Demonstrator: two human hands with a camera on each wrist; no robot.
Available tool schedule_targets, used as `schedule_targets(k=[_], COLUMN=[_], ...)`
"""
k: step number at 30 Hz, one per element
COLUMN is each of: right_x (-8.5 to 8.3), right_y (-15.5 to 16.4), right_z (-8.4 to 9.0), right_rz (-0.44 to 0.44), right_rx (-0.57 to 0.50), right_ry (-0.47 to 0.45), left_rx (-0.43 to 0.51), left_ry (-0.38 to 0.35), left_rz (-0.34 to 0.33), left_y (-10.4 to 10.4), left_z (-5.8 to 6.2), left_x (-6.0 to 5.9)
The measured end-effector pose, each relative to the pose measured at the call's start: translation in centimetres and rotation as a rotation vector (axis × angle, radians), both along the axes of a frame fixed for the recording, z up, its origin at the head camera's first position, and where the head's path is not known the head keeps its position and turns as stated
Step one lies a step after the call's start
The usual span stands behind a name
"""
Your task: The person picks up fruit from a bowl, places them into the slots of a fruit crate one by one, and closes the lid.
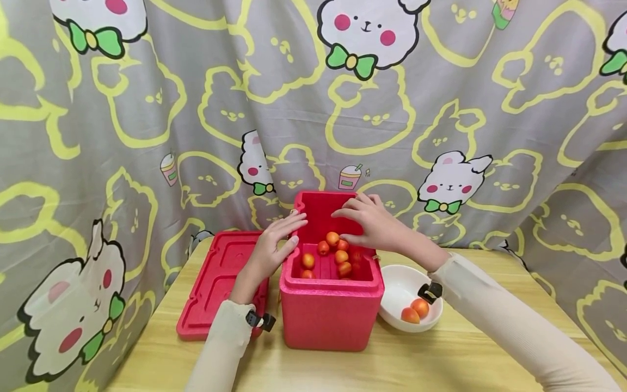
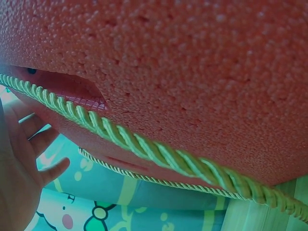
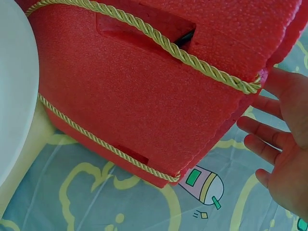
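Head view, hands [image 1: 274, 245] over red box [image 1: 330, 310]

A light wood-grain table [image 1: 441, 359] carries everything. A red foam box [image 1: 330, 310] stands upright near its middle, open at the top, with a yellow-green cord [image 3: 144, 33] wound round its sides. Just left of the box, touching it or nearly so, a red foam lid [image 1: 213, 283] lies flat with its inner side up. Just right of the box sits a white bowl [image 1: 399, 283]. A cartoon-printed cloth [image 1: 147, 136] hangs behind the table's far edge.
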State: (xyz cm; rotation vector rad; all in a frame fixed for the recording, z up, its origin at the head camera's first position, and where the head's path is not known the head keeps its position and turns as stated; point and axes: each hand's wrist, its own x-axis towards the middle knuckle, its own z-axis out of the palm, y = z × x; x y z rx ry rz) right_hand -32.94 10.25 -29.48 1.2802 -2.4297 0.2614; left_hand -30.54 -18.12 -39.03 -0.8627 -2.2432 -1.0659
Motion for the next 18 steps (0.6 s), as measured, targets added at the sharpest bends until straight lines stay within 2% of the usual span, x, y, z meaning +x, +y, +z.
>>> schedule_targets(k=[6, 18], right_x=[0.1, -0.4], right_y=[1.1, 4.8], right_z=[0.0, -0.4], right_rz=[0.01, 0.04], right_rx=[-0.072, -0.325], right_ry=[-0.024, -0.089], left_rx=[-0.002, -0.001], left_ry=[-0.003, 0.009], left_rz=[-0.002, -0.01], left_y=[0.0, 0.0], left_z=[-0.2, 0.0], left_x=[-0.1, -0.2])
